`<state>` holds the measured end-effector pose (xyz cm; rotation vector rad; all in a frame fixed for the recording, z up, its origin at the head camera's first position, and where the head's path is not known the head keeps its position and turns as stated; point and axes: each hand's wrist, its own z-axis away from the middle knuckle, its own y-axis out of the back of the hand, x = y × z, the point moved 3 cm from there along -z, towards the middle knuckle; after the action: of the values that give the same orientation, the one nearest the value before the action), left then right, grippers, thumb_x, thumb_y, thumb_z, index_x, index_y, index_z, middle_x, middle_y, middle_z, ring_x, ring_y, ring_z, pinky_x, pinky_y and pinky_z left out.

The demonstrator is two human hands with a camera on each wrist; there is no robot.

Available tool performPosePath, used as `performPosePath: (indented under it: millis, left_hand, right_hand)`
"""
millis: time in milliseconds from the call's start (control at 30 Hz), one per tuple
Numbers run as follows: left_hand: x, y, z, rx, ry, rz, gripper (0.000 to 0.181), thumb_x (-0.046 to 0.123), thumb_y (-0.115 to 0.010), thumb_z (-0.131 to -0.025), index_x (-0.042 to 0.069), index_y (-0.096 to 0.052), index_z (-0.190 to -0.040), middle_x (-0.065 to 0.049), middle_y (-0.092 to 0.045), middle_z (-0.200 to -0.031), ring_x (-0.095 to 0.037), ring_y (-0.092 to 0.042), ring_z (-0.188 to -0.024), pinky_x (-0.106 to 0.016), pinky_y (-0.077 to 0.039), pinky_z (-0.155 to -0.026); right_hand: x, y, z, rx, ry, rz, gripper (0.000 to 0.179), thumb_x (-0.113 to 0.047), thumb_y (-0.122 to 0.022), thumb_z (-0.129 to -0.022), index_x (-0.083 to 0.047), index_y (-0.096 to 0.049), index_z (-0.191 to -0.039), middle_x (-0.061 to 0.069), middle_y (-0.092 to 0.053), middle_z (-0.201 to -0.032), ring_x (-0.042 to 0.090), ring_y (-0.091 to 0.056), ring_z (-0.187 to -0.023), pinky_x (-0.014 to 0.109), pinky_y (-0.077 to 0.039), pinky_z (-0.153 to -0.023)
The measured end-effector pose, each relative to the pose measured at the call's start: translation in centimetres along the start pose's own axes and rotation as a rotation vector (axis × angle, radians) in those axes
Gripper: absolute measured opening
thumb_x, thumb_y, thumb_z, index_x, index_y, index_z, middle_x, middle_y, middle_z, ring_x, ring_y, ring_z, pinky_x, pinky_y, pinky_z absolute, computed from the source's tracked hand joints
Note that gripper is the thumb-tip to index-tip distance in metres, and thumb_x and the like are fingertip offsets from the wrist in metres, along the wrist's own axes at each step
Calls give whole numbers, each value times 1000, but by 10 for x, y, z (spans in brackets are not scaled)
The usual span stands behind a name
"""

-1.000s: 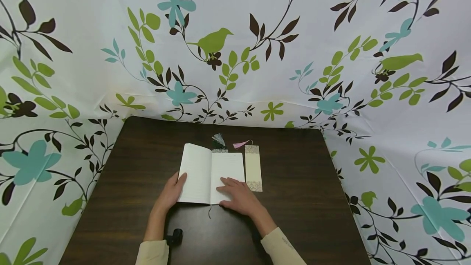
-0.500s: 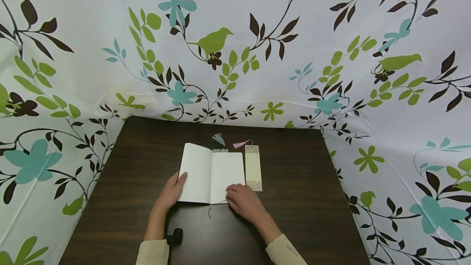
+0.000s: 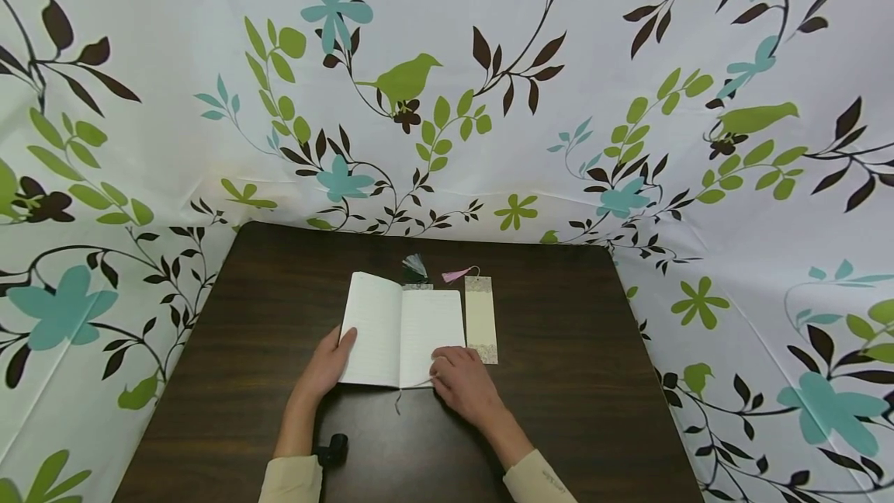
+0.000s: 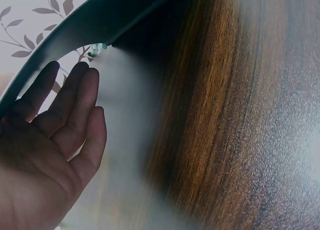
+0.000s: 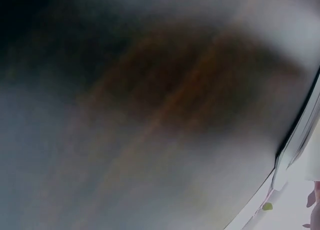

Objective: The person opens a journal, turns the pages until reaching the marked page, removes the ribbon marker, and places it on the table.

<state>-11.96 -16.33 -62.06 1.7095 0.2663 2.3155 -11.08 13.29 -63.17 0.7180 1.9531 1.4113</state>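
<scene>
An open notebook [image 3: 373,332] with pale lined pages lies tilted up on its left side over the dark table. My left hand [image 3: 330,363] holds its left edge, thumb on the page. In the left wrist view, that hand's fingers [image 4: 89,90] extend behind the dark cover [image 4: 100,20]. My right hand [image 3: 464,383] is at the lower right corner of the right page, fingers curled there, and the page's bottom edge lifts slightly. The right wrist view catches the page edges [image 5: 295,145] and a bit of fingertip. A thin ribbon [image 3: 398,404] hangs below the spine.
To the right lies a cream bookmark [image 3: 480,317] with a pink tassel [image 3: 455,275]. Another bookmark [image 3: 417,286] with a grey-green tassel [image 3: 415,264] shows partly from behind the notebook. A patterned curtain [image 3: 447,99] surrounds the dark wooden table [image 3: 573,379].
My right hand has drawn back from the middle of the right page to its lower right corner, and its spread fingers have curled. The left hand and notebook stay in place.
</scene>
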Motion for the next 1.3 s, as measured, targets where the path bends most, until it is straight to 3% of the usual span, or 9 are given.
performPosePath:
  millis: [167, 367, 467, 600, 700, 867, 1000, 1133, 1300]
  left_hand:
    - [0, -1, 0, -5, -1, 3, 67, 45, -40, -118, 0, -34, -166, -23, -63, -145, -25, -65, -115, -45, -48, -104]
    - [0, -1, 0, -14, 4, 16, 69, 45, -39, -118, -1, -30, -168, -26, -56, -154, -32, -62, -123, -52, -43, -111]
    - [0, -1, 0, -16, 3, 18, 69, 45, -39, -118, -2, -29, -168, -26, -54, -155, -33, -60, -125, -53, -41, -113]
    - [0, -1, -1, -10, -1, 10, 67, 44, -39, -118, -1, -32, -167, -25, -58, -152, -31, -62, -123, -52, -43, -112]
    - [0, -1, -2, -3, -5, 11, 65, 43, -38, -118, 0, -35, -166, -24, -61, -148, -28, -64, -119, -49, -45, -109]
    - [1, -2, -1, 1, -5, 18, 63, 43, -38, -118, 0, -37, -165, -23, -65, -142, -25, -65, -113, -43, -48, -103]
    - [1, -3, 0, 1, -5, 28, 64, 42, -39, -118, -1, -36, -165, -25, -67, -137, -22, -67, -107, -38, -50, -96]
    - [1, -3, 1, -8, -4, 62, 64, 44, -39, -118, 2, -35, -167, -24, -69, -134, -20, -69, -104, -37, -52, -94]
    - [2, -4, 1, -32, -10, 87, 70, 49, -31, -118, 0, -31, -168, -25, -63, -147, -29, -66, -124, -46, -50, -107]
  right_hand:
    - [6, 5, -2, 60, -136, 23, 48, -23, -89, -88, -27, -68, -130, 1, -56, -156, 24, -53, -142, 50, -45, -110]
    - [11, 14, -6, 199, -301, -151, 100, -12, -97, -77, -17, -43, -162, 12, -39, -171, 35, -46, -149, 58, -44, -115]
    - [10, 15, -11, 226, -378, -280, 107, -12, -93, -83, -13, -30, -169, 15, -35, -173, 39, -45, -151, 61, -44, -115]
    - [3, 12, -19, 169, -440, -442, 92, -21, -82, -95, -11, -29, -170, 15, -37, -173, 39, -42, -155, 63, -41, -119]
    - [-7, 7, -25, 94, -408, -487, 76, -28, -75, -101, -13, -39, -167, 13, -43, -170, 37, -44, -154, 62, -40, -120]
    - [-26, 1, -33, -2, -268, -459, 61, -34, -67, -107, -20, -47, -163, 6, -54, -163, 30, -50, -150, 58, -42, -119]
    - [-39, -5, -35, -30, -172, -440, 55, -33, -64, -110, -20, -50, -161, 1, -57, -161, 26, -55, -145, 53, -47, -116]
    - [-48, -10, -33, -38, -126, -425, 53, -32, -64, -110, -22, -51, -160, 2, -57, -161, 25, -56, -145, 52, -48, -114]
    - [-54, -15, -32, -65, -94, -376, 49, -36, -61, -111, -30, -53, -159, 2, -54, -162, 25, -54, -147, 53, -48, -114]
